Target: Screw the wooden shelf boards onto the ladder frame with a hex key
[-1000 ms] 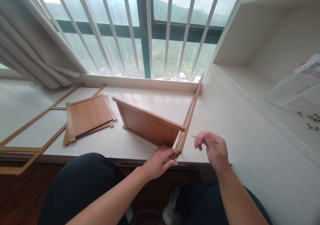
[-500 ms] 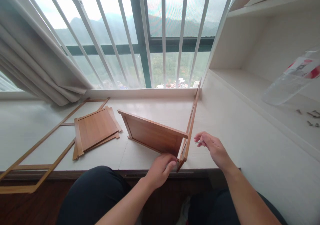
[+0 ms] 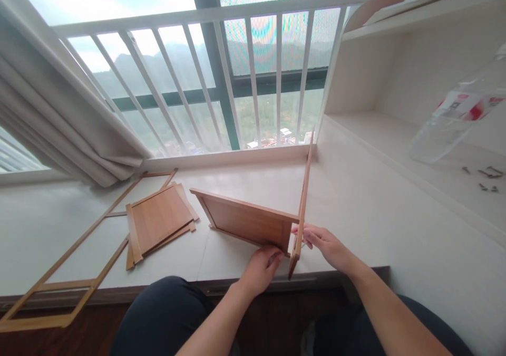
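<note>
Grasping the brown rectangular wooden panel (image 3: pixel 241 219) by its lower corner, the left hand (image 3: pixel 263 269) is at six o'clock in the view, fingers curled against the wood. The panel stands tilted on its long edge on the smooth white ledge (image 3: pixel 245 179), just below centre, and its right end meets the narrow brown wooden frame (image 3: pixel 305 192), which runs from five o'clock up to two o'clock. At four o'clock the right hand (image 3: pixel 322 242) pinches a slim grey metal rod (image 3: pixel 303 246), mostly hidden, its fingertips against that frame and partly behind it. Toward eight o'clock lies a stack of flat brown wooden panels (image 3: pixel 162 219), overlapping a long ladder-shaped wooden frame (image 3: pixel 85 240). A clear plastic bottle (image 3: pixel 446 118) with a red-and-white label is between two and three o'clock, on the white shelf (image 3: pixel 375 126); small metal screws (image 3: pixel 490 173) lie at three o'clock.
</note>
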A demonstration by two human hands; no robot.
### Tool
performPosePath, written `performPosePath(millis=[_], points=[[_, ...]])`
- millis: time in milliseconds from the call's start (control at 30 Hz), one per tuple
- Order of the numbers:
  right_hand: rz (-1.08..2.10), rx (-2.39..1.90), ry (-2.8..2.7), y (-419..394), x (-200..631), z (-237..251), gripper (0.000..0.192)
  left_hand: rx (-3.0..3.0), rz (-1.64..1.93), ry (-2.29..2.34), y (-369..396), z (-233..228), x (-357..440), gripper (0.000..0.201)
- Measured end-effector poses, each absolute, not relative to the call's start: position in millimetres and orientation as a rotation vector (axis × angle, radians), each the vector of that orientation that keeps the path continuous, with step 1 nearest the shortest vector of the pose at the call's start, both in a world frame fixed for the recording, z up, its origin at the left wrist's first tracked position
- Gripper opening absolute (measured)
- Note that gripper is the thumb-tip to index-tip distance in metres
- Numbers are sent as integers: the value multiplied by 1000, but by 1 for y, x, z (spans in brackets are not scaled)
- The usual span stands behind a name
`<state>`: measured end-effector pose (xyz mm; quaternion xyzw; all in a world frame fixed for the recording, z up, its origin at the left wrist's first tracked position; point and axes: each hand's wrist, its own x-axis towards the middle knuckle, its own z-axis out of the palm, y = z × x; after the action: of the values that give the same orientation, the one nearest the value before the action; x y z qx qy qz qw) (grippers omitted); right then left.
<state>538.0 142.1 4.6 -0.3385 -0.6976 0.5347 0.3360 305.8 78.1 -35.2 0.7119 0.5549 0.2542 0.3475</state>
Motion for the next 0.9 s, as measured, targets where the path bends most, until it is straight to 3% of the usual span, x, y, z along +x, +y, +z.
performPosePath(millis=[433, 700, 800, 900], points=[[1266, -968, -1821, 141, 544, 12, 44, 1942, 627, 1361, 75, -15, 305, 24], [906, -1019, -1765, 142, 566, 23, 40, 2470, 1241, 1418, 61, 58, 294, 13], [750, -1017, -1743, 135, 566, 29, 42, 2630, 1255, 1588, 67, 86, 294, 20], [624, -965, -1732, 128, 564, 35, 42, 2709, 964, 1667, 80, 101, 299, 42]])
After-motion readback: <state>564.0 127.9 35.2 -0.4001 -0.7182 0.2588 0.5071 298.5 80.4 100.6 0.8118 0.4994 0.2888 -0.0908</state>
